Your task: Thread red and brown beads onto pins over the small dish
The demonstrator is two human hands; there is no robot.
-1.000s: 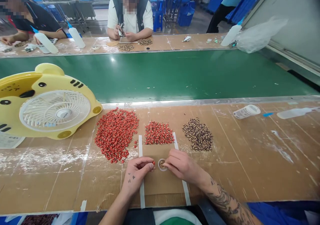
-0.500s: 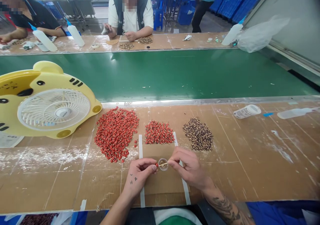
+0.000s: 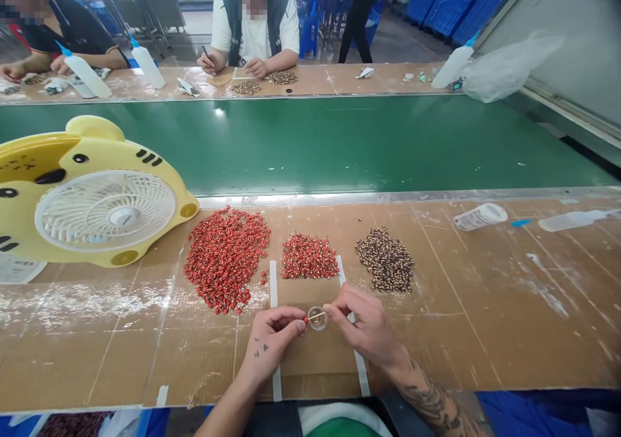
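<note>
**Left hand:** I am seeing the bare left hand (image 3: 272, 343) closing in a pinch, its fingertips (image 3: 301, 325) gripping a tiny red bead (image 3: 306, 320).
**Right hand:** The bare right hand (image 3: 361, 327) is pinching a thin pale stick (image 3: 321, 315), which is reaching across to that bead.
**Dish:** A small round clear dish (image 3: 317, 319) is sitting between both hands.
**Piles:** A large red-and-white bead heap (image 3: 226, 259), a smaller red heap (image 3: 309, 257) and a dark speckled heap (image 3: 385, 259) are lying full; I cannot pick out finished pieces.
**Surface:** A taped brown cardboard sheet (image 3: 310, 359) is covering the bench.
**Room:** A green conveyor belt (image 3: 310, 146) is running beyond, with a yellow cartoon fan (image 3: 97, 191) at left and a co-worker (image 3: 255, 20) working across it.
</note>
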